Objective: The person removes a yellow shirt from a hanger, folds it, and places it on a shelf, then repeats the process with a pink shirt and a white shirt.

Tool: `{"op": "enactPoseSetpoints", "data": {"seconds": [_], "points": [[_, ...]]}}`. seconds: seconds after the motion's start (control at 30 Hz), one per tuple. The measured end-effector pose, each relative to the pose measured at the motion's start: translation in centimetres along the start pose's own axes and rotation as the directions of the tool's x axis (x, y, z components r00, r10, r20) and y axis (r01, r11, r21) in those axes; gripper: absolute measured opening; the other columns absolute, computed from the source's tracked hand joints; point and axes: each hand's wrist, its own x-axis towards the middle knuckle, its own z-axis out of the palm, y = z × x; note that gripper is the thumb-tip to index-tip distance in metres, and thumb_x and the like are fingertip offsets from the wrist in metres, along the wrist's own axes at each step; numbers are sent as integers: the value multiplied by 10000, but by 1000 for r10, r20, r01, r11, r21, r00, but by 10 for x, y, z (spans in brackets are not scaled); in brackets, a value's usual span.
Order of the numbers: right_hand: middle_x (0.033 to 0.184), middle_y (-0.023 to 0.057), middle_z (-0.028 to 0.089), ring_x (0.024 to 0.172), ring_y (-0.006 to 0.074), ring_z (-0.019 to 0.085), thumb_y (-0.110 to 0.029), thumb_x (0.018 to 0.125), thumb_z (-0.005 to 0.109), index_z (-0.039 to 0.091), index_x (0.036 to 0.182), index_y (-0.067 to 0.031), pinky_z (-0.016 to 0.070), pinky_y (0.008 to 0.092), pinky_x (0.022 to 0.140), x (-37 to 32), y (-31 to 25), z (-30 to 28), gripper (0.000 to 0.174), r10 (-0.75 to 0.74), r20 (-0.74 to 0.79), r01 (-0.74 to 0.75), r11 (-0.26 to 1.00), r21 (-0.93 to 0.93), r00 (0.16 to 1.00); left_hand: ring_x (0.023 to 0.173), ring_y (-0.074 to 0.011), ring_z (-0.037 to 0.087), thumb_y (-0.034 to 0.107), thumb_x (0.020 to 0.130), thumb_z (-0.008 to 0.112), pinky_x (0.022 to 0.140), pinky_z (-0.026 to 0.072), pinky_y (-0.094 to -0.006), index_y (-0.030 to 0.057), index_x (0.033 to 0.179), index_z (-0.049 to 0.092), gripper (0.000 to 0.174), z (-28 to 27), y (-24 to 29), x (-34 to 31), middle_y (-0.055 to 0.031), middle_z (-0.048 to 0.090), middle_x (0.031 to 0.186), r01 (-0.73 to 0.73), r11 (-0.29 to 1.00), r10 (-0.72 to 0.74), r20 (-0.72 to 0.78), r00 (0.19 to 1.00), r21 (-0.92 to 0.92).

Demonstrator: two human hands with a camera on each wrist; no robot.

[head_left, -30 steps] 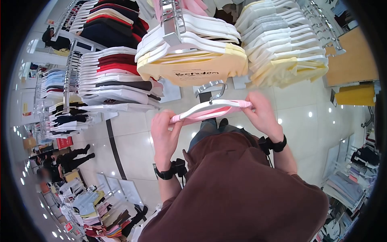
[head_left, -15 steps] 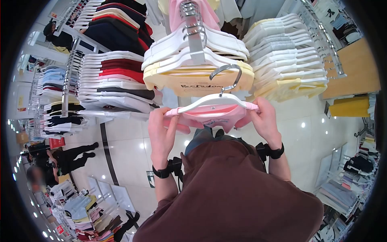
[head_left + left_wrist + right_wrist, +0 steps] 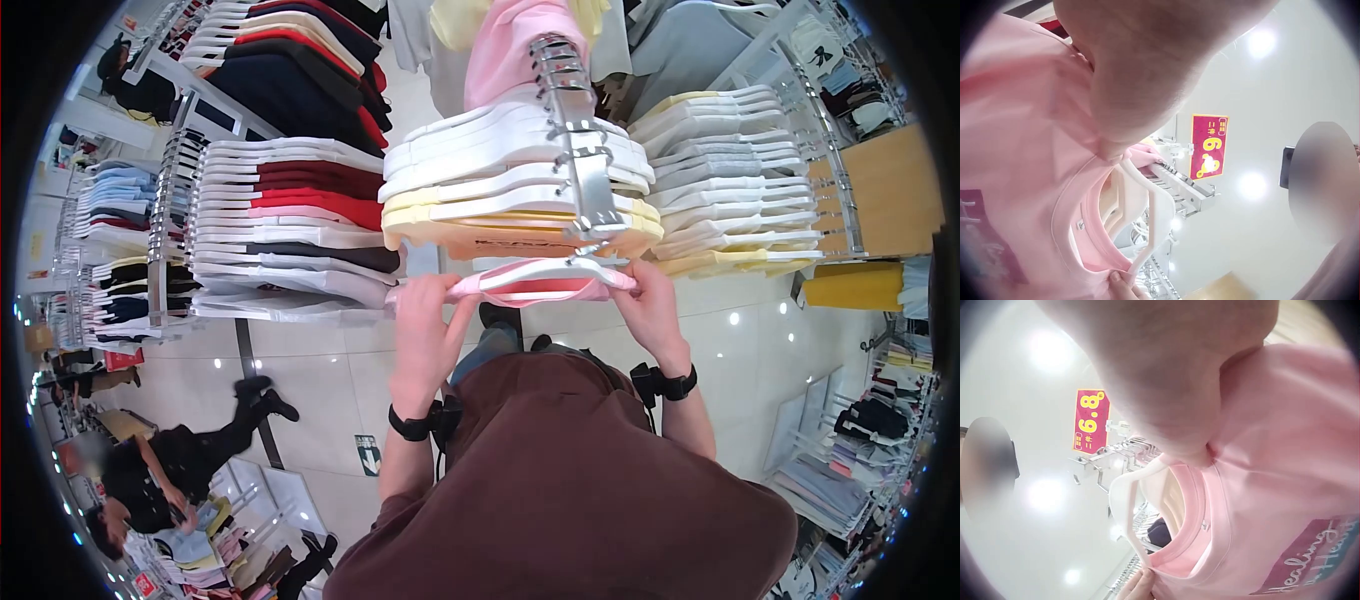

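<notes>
A pink T-shirt (image 3: 1279, 450) with a printed chest panel (image 3: 1300, 556) hangs on a white hanger (image 3: 575, 269). My left hand (image 3: 428, 335) pinches one shoulder of the shirt and hanger, thumb on the near side. At the opposite shoulder, my right hand (image 3: 652, 312) grips in the same way. In the head view, the hanger's metal hook (image 3: 590, 250) is close by the front end of a chrome rail (image 3: 594, 200). White hangers (image 3: 470, 155) and a yellow printed T-shirt (image 3: 440, 237) line that rail just behind the pink one.
Racks of dark and red clothes (image 3: 310, 180) stand at the left, white and yellow ones (image 3: 740, 200) at the right. A person in black (image 3: 190, 455) is in the aisle at lower left. A red price sign (image 3: 1210, 147) hangs above.
Both hands have brought the pink T-shirt and its hanger up against the rail's end, the hook now beside it. The head view has shifted. The person in black has come nearer.
</notes>
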Motion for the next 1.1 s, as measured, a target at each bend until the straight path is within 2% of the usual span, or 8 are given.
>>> {"op": "enactPoseSetpoints", "data": {"seconds": [0.4, 0.53, 0.6, 0.73, 0.83, 0.9, 1.07, 1.1], "points": [[1237, 135, 619, 1125, 289, 618, -57, 875, 785, 616, 1271, -15, 497, 388, 990, 23, -38, 27, 433, -128, -294, 129, 992, -14, 947, 916, -315, 618, 146, 943, 751, 816, 497, -404, 4, 1096, 675, 221, -20, -36, 38, -130, 682, 988, -25, 985, 32, 39, 999, -171], [1298, 141, 603, 1157, 290, 614, -68, 921, 754, 584, 1358, -20, 487, 394, 1020, 28, -37, 36, 472, -120, -318, 103, 992, -68, 940, 944, -320, 622, 128, 951, 735, 837, 499, -413, 12, 1099, 675, 197, -22, -47, 41, -128, 683, 1017, -16, 985, 24, 45, 999, -173], [1312, 149, 609, 1196, 304, 610, -101, 984, 693, 570, 1409, -14, 467, 404, 1060, 30, -49, 44, 452, -14, -298, 70, 981, 179, 955, 956, -321, 622, 120, 955, 727, 846, 498, -416, 15, 1098, 677, 184, -21, -51, 41, -127, 683, 1027, -18, 984, 25, 36, 999, -178], [1326, 165, 629, 1235, 327, 603, -149, 1037, 624, 536, 1475, -5, 452, 427, 1083, 37, -50, 49, 470, -171, -215, 161, 985, -64, 961, 989, -307, 620, 152, 965, 719, 875, 485, -428, 44, 1081, 701, 159, -15, -56, 48, -94, 683, 1037, -52, 980, 53, 2, 999, -193], [1319, 190, 650, 1265, 349, 598, -202, 1062, 592, 516, 1514, -18, 442, 458, 1094, 33, -45, 53, 494, 67, -167, -36, 982, 184, 984, 996, -311, 619, 145, 960, 723, 883, 481, -432, 47, 1080, 703, 157, -16, -58, 54, -91, 685, 1036, -32, 984, 39, 32, 999, -177], [1615, 193, 429, 1477, 354, 418, -234, 1098, 529, 393, 1595, -37, 337, 483, 1221, 34, -39, 50, 552, -120, -119, 90, 968, -233, 986, 995, -311, 618, 144, 956, 727, 882, 481, -431, 47, 1079, 702, 159, -20, -58, 60, -93, 685, 1032, -51, 982, 62, 54, 997, -180], [1661, 178, 395, 1538, 367, 347, -103, 1013, 546, 345, 1630, -44, 274, 483, 1258, 48, -36, 50, 652, -126, -88, 111, 981, -158, 988, 959, -315, 646, 137, 935, 758, 861, 503, -420, 46, 1064, 713, 165, -32, -47, 69, -100, 703, 1000, -65, 977, 87, 101, 991, -204], [1476, 193, 481, 1367, 370, 456, -143, 1008, 593, 443, 1519, -9, 370, 468, 1144, 52, -31, 51, 549, -183, -116, 169, 978, -122, 976, 902, -304, 664, 131, 937, 761, 824, 519, -406, 41, 1050, 720, 150, -34, -41, 72, -105, 713, 988, -70, 972, 89, 76, 993, -223]]}}
